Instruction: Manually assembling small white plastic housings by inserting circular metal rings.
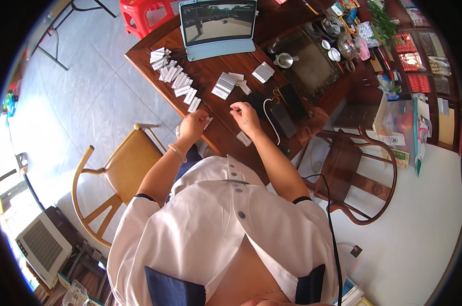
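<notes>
At the near edge of the dark wooden table [226, 115], my left hand [192, 126] is closed in a pinch, with a small pale bit at its fingertips that I cannot make out. To its right is my right hand [247, 118], fingers curled and pinched together; anything in them is hidden. Just beyond the left hand, a trail of small white printed tags [180, 80] overlaps along the table's left side. A stack of grey-and-white strips [223, 85] lies past the right hand, with loose pieces [242, 84] beside it. One pale tag [244, 138] rests by my right wrist.
A tablet in a light blue case [218, 51] stands at the back. Another strip stack [263, 72], scissors [276, 95], a white cable [265, 115], a dark phone-like slab [293, 101] and a tea tray [312, 61] lie rightward. Chairs [131, 163] flank me.
</notes>
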{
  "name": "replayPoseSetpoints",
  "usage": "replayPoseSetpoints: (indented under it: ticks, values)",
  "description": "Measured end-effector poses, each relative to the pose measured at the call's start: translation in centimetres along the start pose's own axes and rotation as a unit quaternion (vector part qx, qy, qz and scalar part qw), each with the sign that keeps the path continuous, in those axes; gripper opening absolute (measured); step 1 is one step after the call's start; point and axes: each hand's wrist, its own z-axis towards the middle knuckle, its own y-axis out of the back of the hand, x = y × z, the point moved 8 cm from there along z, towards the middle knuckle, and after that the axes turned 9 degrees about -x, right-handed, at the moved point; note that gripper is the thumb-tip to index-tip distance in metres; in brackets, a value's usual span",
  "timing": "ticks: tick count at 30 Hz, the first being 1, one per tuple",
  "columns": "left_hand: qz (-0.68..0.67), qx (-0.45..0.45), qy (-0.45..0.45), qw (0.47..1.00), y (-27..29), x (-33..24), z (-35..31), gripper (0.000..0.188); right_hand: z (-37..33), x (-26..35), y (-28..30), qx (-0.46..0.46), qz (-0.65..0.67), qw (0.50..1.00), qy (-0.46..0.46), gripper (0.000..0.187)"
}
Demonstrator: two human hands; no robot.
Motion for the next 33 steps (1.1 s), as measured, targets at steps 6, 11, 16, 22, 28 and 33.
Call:
replayPoseSetpoints:
  ticks: [6,11,16,22,28,33]
  values:
    - [0.147,-0.164,-0.195,0.956,3.0,-3.7,3.7,0.024,5.3,-3.4,1.0,-0.161,-0.094,0.980,-0.069,0.008]
    - [0.234,-0.002,-0.328,0.915,0.1,-2.6,2.4,0.024,7.9,-4.5,2.5,-0.151,-0.135,0.977,-0.068,0.009]
    - [0.264,-0.019,-0.349,0.899,0.5,-2.8,3.5,0.022,10.5,-3.1,1.5,-0.098,-0.166,0.979,0.062,0.023]
    - [0.250,-0.028,-0.317,0.915,0.5,-3.4,4.7,0.021,12.1,-4.0,-0.6,0.065,-0.287,0.956,0.010,0.041]
    - [0.207,-0.035,-0.309,0.928,0.2,-4.9,4.5,0.022,11.9,-4.4,-0.2,0.078,-0.305,0.946,-0.076,0.034]
    - [0.131,0.009,-0.289,0.948,-1.9,-6.8,6.6,0.030,12.5,-5.2,0.1,0.078,-0.297,0.936,-0.171,0.037]
